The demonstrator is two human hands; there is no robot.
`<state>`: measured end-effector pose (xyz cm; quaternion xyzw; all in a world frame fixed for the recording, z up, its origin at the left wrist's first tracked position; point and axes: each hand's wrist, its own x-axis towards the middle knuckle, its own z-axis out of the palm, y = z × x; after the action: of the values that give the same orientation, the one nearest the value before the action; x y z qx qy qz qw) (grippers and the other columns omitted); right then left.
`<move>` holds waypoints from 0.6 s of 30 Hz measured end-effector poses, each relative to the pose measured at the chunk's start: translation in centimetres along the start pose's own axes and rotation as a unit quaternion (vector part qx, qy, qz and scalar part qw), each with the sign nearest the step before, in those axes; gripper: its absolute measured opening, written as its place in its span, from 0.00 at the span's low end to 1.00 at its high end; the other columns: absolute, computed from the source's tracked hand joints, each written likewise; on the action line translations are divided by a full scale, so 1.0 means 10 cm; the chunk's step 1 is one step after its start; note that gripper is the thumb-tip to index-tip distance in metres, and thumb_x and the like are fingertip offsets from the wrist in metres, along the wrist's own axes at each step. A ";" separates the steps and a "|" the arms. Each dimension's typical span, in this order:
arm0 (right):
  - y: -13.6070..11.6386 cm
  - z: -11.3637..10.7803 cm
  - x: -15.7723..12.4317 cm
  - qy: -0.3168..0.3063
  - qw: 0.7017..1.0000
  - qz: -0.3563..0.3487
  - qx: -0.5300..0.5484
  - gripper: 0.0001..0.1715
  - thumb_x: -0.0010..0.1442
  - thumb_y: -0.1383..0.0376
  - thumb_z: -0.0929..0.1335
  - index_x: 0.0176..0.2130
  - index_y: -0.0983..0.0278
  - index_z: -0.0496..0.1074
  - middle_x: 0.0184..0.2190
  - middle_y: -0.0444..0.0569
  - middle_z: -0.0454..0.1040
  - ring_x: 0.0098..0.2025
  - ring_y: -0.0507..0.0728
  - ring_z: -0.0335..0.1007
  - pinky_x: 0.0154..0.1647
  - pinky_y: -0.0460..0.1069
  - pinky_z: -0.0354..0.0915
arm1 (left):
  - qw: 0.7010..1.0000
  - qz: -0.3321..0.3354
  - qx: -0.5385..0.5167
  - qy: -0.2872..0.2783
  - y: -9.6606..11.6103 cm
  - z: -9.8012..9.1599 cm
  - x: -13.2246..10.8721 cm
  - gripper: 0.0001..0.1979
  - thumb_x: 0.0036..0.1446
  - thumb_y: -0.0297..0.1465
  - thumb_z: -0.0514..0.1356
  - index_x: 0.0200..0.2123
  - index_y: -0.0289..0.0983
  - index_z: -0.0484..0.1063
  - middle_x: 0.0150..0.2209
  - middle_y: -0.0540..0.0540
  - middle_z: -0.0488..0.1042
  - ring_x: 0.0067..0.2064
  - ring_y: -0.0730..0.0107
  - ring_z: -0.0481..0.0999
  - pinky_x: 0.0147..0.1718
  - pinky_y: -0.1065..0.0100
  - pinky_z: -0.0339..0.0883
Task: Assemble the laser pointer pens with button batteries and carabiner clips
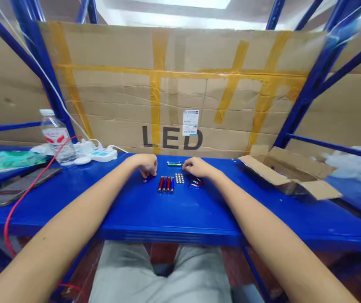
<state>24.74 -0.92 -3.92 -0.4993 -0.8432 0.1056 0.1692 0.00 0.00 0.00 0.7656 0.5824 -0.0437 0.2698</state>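
My left hand (148, 166) is curled with its fingers pointing down over a small dark blue piece (148, 179); whether it grips that piece is hidden. My right hand (196, 166) has its fingers pinched together near the right end of the slim silver and green tubes (174, 164). What lies between those fingertips does not show. Between the hands, several red and blue metallic tubes (166, 184) stand side by side in a row. Beside them, small round silver button cells (179, 178) form a grid. Short red and blue metallic pieces (195, 182) lie below my right hand.
An opened cardboard box (289, 170) sits on the right of the blue table (167, 214). At the left are a plastic bottle (57, 136), a power strip (103, 155), a phone (19, 185) and a red cable (35, 184). A cardboard panel (120, 105) stands behind.
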 end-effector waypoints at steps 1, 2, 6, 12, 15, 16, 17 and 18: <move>-0.01 -0.01 -0.01 0.000 1.000 0.005 -0.003 0.15 0.57 0.73 0.64 0.39 0.66 0.79 0.40 0.50 0.80 0.40 0.54 0.73 0.40 0.44 0.62 | 1.000 0.006 -0.014 -0.010 0.00 0.01 0.00 0.03 0.44 0.25 0.65 0.26 0.33 0.73 0.24 0.46 0.75 0.26 0.66 0.75 0.34 0.62 0.74; -0.02 -0.03 -0.01 -0.001 1.000 0.009 -0.006 0.15 0.57 0.73 0.64 0.39 0.66 0.79 0.40 0.50 0.80 0.40 0.54 0.73 0.39 0.44 0.62 | 0.999 0.011 -0.027 -0.020 0.01 0.02 0.00 0.04 0.43 0.26 0.65 0.25 0.33 0.73 0.23 0.46 0.74 0.26 0.67 0.75 0.34 0.62 0.74; -0.04 -0.06 -0.03 -0.007 0.999 0.029 -0.016 0.18 0.55 0.75 0.63 0.40 0.65 0.79 0.39 0.50 0.80 0.38 0.54 0.72 0.37 0.44 0.61 | 0.996 0.025 -0.069 -0.048 0.02 0.04 -0.01 0.05 0.42 0.26 0.66 0.25 0.34 0.73 0.22 0.47 0.74 0.25 0.67 0.75 0.33 0.62 0.74; -0.06 -0.07 -0.04 -0.011 0.999 0.038 -0.020 0.18 0.54 0.75 0.63 0.40 0.65 0.79 0.40 0.50 0.79 0.39 0.55 0.71 0.37 0.45 0.61 | 0.994 0.024 -0.088 -0.066 -0.02 0.01 0.00 0.04 0.41 0.25 0.65 0.24 0.34 0.73 0.22 0.45 0.75 0.26 0.66 0.76 0.33 0.63 0.73; -0.08 -0.08 -0.05 -0.013 0.999 0.042 -0.021 0.18 0.54 0.75 0.63 0.40 0.65 0.79 0.40 0.50 0.79 0.39 0.55 0.71 0.37 0.45 0.61 | 0.992 0.032 -0.092 -0.075 -0.03 0.00 0.00 0.02 0.41 0.25 0.64 0.24 0.34 0.74 0.22 0.44 0.76 0.26 0.66 0.76 0.32 0.64 0.73; -0.08 -0.08 -0.05 -0.013 0.999 0.044 -0.020 0.18 0.54 0.75 0.63 0.40 0.65 0.79 0.40 0.50 0.79 0.39 0.55 0.71 0.37 0.45 0.61 | 0.992 0.033 -0.096 -0.078 -0.04 0.00 0.00 0.02 0.41 0.25 0.64 0.23 0.34 0.74 0.22 0.44 0.76 0.26 0.66 0.76 0.32 0.64 0.73; -0.09 -0.09 -0.05 -0.013 0.999 0.044 -0.020 0.18 0.54 0.75 0.63 0.40 0.65 0.79 0.41 0.50 0.79 0.40 0.55 0.71 0.37 0.45 0.61 | 0.991 0.034 -0.099 -0.079 -0.03 0.00 -0.01 0.02 0.41 0.24 0.63 0.23 0.34 0.74 0.22 0.44 0.77 0.26 0.66 0.76 0.32 0.64 0.73; -0.09 -0.09 -0.06 -0.013 0.999 0.044 -0.021 0.19 0.54 0.75 0.63 0.40 0.65 0.79 0.41 0.50 0.79 0.40 0.55 0.71 0.37 0.45 0.61 | 0.991 0.033 -0.102 -0.080 -0.03 0.01 -0.01 0.02 0.41 0.24 0.63 0.23 0.34 0.73 0.22 0.44 0.77 0.26 0.66 0.77 0.31 0.65 0.73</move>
<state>24.62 -1.83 -2.88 -0.5381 -0.8244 0.1017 0.1429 -0.29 -0.06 -0.12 0.7470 0.5347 -0.0361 0.3933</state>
